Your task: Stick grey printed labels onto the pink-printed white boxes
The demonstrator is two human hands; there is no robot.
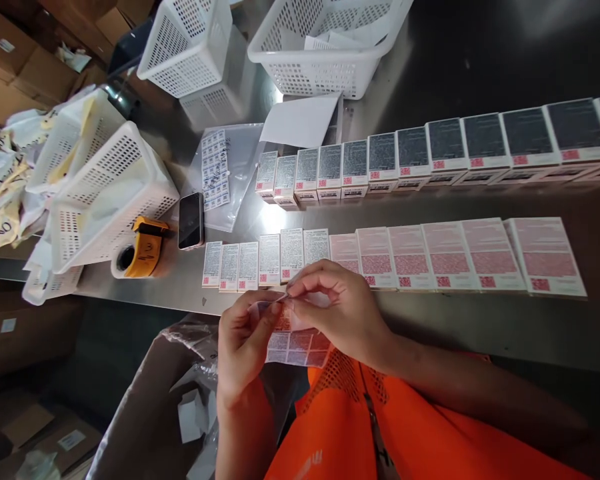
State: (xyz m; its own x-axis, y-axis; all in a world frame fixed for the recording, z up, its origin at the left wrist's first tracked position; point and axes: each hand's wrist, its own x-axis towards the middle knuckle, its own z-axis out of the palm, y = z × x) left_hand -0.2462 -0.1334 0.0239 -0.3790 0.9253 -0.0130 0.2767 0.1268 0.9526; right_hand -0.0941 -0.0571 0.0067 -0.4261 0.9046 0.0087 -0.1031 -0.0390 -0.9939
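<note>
My left hand (243, 347) and right hand (343, 310) were bare, with no gloves, rings or watch, and both forearms were uncovered up from the wrists. Below my hands I wore a bright orange vest (380, 427) with a mesh panel near its top and a dark strip running down its middle.

Both hands (300, 313) close together, fingertips pinched

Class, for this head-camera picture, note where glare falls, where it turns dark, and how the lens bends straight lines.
Head view: glare whitens the steel table beside the phone; the top right corner sinks into shadow; both rows of boxes fan out and curve rightwards, a wide-lens distortion; the sticker sheet between both hands stays sharp.
</note>
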